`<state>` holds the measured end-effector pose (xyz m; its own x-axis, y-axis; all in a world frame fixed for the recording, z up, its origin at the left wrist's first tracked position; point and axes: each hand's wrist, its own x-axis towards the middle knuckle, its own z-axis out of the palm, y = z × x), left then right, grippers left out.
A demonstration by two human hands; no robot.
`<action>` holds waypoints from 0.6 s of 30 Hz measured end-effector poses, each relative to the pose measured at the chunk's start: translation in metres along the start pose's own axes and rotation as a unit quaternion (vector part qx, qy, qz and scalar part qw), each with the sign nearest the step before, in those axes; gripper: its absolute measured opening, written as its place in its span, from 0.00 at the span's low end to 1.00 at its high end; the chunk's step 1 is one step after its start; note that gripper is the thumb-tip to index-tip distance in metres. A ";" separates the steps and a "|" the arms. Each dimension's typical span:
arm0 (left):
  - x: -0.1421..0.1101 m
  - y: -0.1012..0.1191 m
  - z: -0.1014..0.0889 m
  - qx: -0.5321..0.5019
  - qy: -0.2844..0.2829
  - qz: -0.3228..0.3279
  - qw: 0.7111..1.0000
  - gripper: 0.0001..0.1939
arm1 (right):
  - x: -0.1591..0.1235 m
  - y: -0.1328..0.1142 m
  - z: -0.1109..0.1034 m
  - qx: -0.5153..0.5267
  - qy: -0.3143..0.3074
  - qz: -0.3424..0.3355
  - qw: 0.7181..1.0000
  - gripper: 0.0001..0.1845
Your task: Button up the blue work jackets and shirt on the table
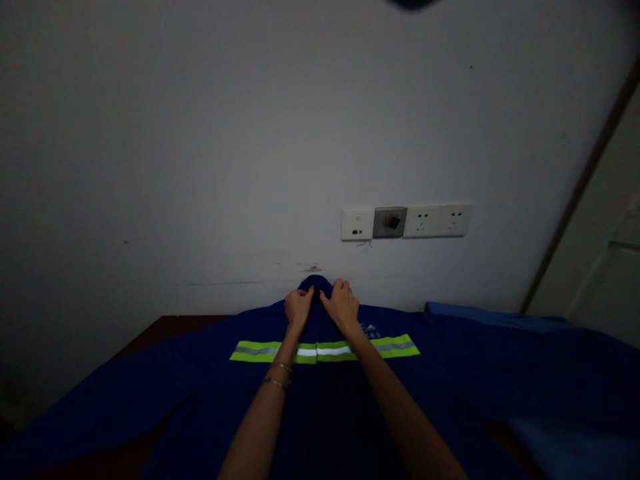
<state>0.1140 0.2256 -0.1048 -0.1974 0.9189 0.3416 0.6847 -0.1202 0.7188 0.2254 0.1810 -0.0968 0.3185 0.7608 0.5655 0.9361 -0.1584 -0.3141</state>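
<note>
A dark blue work jacket [320, 407] lies spread face up, its sleeves stretched out to both sides. A yellow-green reflective strip [250, 351] crosses its chest, and a small pale print shows near my right wrist. At the top, its collar [315, 280] stands up close to the wall. My left hand [299, 305] pinches the left side of the collar between thumb and fingers. On the other side, my right hand [342, 304] has its fingers curled over the collar's right edge, thumb pointing inward. Both hands are close together, a narrow gap between the thumbs.
Behind the jacket rises a pale wall [225, 167] with a row of sockets and switches [421, 221]. Part of a dark reddish-brown tabletop [163, 325] shows at the left. Lighter blue cloth [500, 317] lies at the right, and a door frame [580, 193] stands beyond.
</note>
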 end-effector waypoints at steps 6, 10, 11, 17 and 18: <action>0.000 0.002 -0.002 0.004 0.000 0.038 0.999 0.20 | 0.001 -0.001 -0.004 0.007 -0.012 0.001 1.000 0.19; 0.007 -0.001 -0.003 -0.019 -0.017 0.053 0.998 0.14 | 0.001 0.000 -0.010 0.005 -0.018 0.001 1.000 0.16; 0.011 -0.003 -0.004 -0.033 -0.032 0.049 0.998 0.13 | 0.002 0.000 -0.011 0.004 -0.021 0.004 1.000 0.16; 0.029 -0.004 -0.032 -0.123 -0.136 0.009 0.983 0.09 | 0.012 0.002 -0.028 0.003 -0.061 0.033 0.998 0.16; 0.030 -0.003 -0.038 -0.131 -0.144 0.010 0.981 0.09 | 0.014 0.003 -0.031 0.003 -0.070 0.039 0.997 0.17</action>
<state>0.0795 0.2394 -0.0739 0.0456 0.9789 0.1992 0.4760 -0.1967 0.8572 0.2377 0.1713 -0.0661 0.3651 0.8273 0.4269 0.9085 -0.2166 -0.3573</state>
